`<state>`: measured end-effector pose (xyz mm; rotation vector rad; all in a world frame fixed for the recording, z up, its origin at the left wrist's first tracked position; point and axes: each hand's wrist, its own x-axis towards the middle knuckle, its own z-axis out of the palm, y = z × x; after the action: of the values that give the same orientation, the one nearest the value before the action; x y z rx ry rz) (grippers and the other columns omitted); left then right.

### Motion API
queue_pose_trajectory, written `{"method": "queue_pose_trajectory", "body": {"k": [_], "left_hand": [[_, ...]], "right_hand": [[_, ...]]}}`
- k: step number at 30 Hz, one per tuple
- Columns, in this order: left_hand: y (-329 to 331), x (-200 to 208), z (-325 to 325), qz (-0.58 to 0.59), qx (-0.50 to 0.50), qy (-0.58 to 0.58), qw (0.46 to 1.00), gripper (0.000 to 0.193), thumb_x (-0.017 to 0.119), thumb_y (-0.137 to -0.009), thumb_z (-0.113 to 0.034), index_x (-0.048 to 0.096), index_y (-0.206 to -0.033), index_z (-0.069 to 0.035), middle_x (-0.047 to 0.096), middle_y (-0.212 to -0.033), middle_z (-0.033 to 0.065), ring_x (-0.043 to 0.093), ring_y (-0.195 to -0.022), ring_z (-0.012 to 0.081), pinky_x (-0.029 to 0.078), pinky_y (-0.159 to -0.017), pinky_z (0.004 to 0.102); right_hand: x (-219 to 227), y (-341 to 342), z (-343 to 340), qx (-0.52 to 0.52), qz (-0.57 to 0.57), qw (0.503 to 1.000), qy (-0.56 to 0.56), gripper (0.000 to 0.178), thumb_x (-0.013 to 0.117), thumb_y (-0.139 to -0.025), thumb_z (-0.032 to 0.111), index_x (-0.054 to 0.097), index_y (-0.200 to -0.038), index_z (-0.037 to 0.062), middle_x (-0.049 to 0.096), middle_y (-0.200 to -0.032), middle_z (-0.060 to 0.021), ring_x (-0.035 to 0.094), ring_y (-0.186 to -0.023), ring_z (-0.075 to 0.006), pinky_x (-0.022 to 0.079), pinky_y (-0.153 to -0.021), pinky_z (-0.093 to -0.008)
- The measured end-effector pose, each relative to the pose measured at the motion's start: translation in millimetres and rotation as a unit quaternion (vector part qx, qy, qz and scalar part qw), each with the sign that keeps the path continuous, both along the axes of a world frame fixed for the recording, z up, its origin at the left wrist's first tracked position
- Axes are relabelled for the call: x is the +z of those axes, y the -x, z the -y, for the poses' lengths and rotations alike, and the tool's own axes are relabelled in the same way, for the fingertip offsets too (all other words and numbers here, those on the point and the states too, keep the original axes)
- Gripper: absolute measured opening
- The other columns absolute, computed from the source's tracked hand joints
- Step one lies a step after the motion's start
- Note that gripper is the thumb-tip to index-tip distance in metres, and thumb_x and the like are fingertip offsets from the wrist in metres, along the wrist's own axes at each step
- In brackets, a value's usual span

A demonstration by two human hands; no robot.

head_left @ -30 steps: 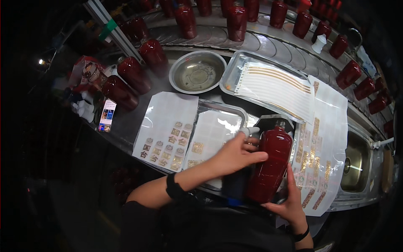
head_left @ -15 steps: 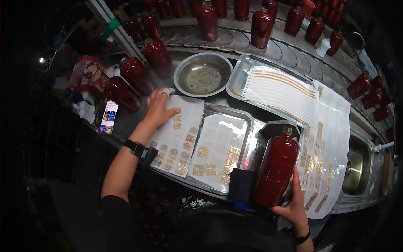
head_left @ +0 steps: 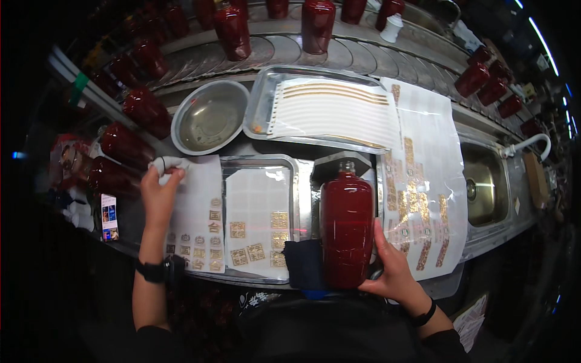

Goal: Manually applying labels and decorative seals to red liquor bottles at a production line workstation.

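A dark red glass bottle [head_left: 348, 233] with a bare clear neck rests in front of me, its neck pointing away, by a dark angular stand [head_left: 330, 168]. My right hand [head_left: 392, 271] is closed round its lower right side, thumb near the base. My left hand [head_left: 158, 196] pinches a crumpled white cloth [head_left: 172, 162] at the upper left corner of a white sheet [head_left: 196, 199] bearing gold character stickers. Beside that sheet, a metal tray [head_left: 295, 181] holds a second sheet [head_left: 257, 199] with square gold stickers. A dark folded cloth [head_left: 304, 266] touches the bottle's left side.
A metal bowl of liquid [head_left: 209, 121] and a tray [head_left: 257, 91] of gold-striped strips stand behind. Right are a large gold-sticker sheet [head_left: 426, 139] and a sink [head_left: 484, 187]. Red bottles [head_left: 127, 145] and a lit phone [head_left: 109, 216] stand left; a bottle conveyor [head_left: 275, 51] runs behind.
My view has swung to the right. My left hand has lifted from the sheet, and the white cloth now shows between its thumb and fingers. My right hand stays on the bottle, which looks more upright.
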<state>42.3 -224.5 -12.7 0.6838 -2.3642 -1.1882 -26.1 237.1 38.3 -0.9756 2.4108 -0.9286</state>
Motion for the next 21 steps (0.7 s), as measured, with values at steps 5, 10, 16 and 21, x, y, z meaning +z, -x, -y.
{"method": "queue_pose_trajectory", "body": {"k": [5,10,16,21], "left_hand": [[-20,70,-95,0.066,-0.099,-0.171,0.978,0.02,0.071,-0.08,0.002,0.071,-0.1,0.001,0.069,-0.091,0.0039,0.062,-0.087,0.0109,0.049,-0.079,0.0246],[3,116,-149,0.013,-0.242,-0.378,0.894,0.021,0.074,-0.08,0.001,0.071,-0.101,0.001,0.071,-0.092,0.0056,0.065,-0.088,0.0119,0.05,-0.079,0.0252],[48,79,-171,-0.09,-0.272,-0.081,0.954,0.025,0.075,-0.077,-0.001,0.073,-0.102,-0.005,0.069,-0.087,0.007,0.063,-0.084,0.0177,0.048,-0.079,0.0307],[50,79,-169,-0.121,-0.279,0.042,0.952,0.027,0.076,-0.073,-0.003,0.075,-0.099,-0.008,0.068,-0.088,0.0077,0.062,-0.085,0.0255,0.045,-0.082,0.036]], "right_hand": [[-8,11,17,0.046,0.02,0.998,0.047,0.119,0.088,-0.064,0.026,0.016,-0.155,0.0008,0.062,-0.091,-0.0164,0.064,-0.076,-0.0304,0.05,-0.066,-0.0392],[24,30,29,0.072,0.105,0.991,0.041,0.105,0.084,-0.07,0.021,0.024,-0.155,0.005,0.06,-0.088,-0.0123,0.057,-0.067,-0.0219,0.046,-0.062,-0.0323],[30,42,55,-0.113,0.27,0.953,0.082,0.076,0.08,-0.076,0.018,0.045,-0.142,0.0055,0.057,-0.101,-0.0053,0.05,-0.069,-0.0097,0.041,-0.06,-0.0203],[13,28,86,-0.124,0.178,0.97,0.109,0.078,0.08,-0.077,0.029,0.042,-0.141,0.0036,0.053,-0.126,-0.0153,0.06,-0.096,-0.0183,0.052,-0.073,-0.0285]]}}
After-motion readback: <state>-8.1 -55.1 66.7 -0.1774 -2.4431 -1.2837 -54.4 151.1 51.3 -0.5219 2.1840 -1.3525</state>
